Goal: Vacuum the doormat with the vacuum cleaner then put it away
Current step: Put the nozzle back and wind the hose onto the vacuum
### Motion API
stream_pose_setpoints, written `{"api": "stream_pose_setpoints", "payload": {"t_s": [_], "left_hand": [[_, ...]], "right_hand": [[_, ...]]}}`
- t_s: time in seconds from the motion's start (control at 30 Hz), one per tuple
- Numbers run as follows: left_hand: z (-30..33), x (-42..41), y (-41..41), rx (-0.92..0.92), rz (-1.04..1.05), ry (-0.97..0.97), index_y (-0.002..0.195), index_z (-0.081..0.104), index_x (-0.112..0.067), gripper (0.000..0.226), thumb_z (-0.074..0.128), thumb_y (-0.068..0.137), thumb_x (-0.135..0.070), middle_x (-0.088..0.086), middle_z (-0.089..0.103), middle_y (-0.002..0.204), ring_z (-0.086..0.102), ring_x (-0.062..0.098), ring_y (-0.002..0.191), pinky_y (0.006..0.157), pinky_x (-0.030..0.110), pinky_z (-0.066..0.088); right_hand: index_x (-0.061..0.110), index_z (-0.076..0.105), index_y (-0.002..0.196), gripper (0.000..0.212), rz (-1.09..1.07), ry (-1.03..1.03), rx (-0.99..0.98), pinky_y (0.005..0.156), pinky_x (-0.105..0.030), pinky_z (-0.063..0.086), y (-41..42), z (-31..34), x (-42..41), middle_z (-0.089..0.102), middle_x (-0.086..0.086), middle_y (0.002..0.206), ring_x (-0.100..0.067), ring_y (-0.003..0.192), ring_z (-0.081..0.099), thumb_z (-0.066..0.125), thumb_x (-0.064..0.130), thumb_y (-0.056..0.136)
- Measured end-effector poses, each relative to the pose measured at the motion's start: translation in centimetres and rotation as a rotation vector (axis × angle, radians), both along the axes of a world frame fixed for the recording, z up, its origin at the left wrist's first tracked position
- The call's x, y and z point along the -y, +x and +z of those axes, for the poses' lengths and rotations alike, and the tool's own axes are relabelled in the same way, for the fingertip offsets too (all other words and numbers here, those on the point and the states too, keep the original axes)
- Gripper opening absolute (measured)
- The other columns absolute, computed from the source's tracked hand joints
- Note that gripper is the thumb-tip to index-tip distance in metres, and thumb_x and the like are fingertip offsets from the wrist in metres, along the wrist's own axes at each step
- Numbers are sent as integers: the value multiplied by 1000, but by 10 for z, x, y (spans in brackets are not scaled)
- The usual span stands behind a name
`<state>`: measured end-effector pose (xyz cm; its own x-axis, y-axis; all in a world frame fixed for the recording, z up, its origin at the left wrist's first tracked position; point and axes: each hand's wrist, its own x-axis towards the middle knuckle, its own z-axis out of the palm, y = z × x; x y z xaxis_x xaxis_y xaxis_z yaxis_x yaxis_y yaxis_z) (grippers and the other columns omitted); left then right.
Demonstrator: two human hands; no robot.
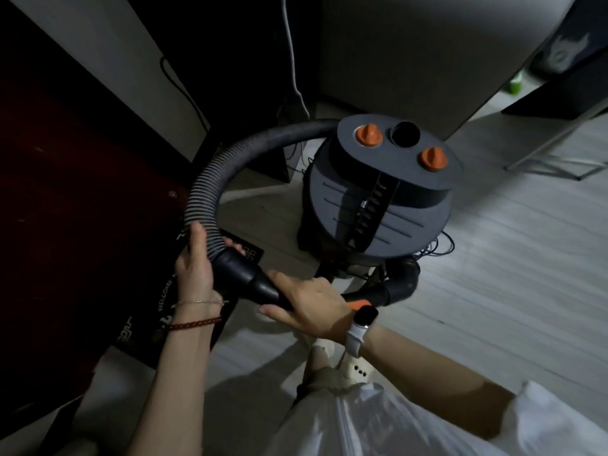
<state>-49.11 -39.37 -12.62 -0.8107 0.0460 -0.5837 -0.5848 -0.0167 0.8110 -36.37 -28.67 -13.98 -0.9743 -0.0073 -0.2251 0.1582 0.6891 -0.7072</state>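
On a pale plank floor (493, 258), in dim light: a grey canister vacuum (378, 205), upright, with two orange knobs (369, 134) and an open black port (405, 134) on its top. From behind the top, a ribbed hose (210, 179), arcing left and down to a black cuff (237, 268). Around the hose just above the cuff, the left hand (194, 261), fingers curled about it, fingertips mostly hidden behind the hose. On the tapered black end below the cuff, the right hand (309, 304), fingers wrapped around it and thumb stretched underneath; the tube's tip hidden under the palm. On the right wrist, a watch (362, 320) with a white strap; on the left wrist, thin bracelets (197, 312).

Under the left hand and forearm, a dark doormat (141, 327) against a dark red door (65, 192); pale "WELCOME" lettering just readable, the rest of its print too dark to make out, its left part lost in shadow. At the vacuum's base, a black elbow pipe (401, 281) and tangled thin cords (437, 248), partly hidden behind the canister. Behind, a white cable (291, 60) hanging down a dark gap between pale panels. Top right, something green (515, 83), blurred beyond telling. Bottom, a white garment (378, 422) and a pale slipper (352, 366), both cut off or covered.
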Motion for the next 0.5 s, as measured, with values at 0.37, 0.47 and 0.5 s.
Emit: {"api": "stream_pose_setpoints", "payload": {"t_s": [0.37, 0.47, 0.5], "left_hand": [[-33, -2, 136, 154, -117, -121, 106, 57, -8, 27, 51, 93, -30, 5, 64, 91, 63, 15, 78, 65, 27, 55], [-62, -18, 157, 242, -259, -184, 111, 51, -8, 29, 55, 91, -29, 13, 62, 109, 63, 28, 94, 71, 33, 56], [-70, -26, 162, 255, -302, -207, 115, 47, -8, 34, 57, 90, -29, 14, 60, 112, 62, 31, 100, 79, 38, 55]], "right_hand": [[24, 43, 127, 50, 9, 99, 93, 73, -33, 44, 140, -10, -41, 66, -4, 107, -26, 92, 62, 46, 55, 88], [25, 46, 123, 48, 7, 179, 188, 74, -35, 47, 167, -25, -65, 68, -3, 103, -27, 90, 63, 45, 58, 87], [26, 47, 121, 49, 4, 223, 209, 73, -35, 47, 173, -32, -73, 68, -4, 101, -28, 89, 64, 44, 60, 86]]}}
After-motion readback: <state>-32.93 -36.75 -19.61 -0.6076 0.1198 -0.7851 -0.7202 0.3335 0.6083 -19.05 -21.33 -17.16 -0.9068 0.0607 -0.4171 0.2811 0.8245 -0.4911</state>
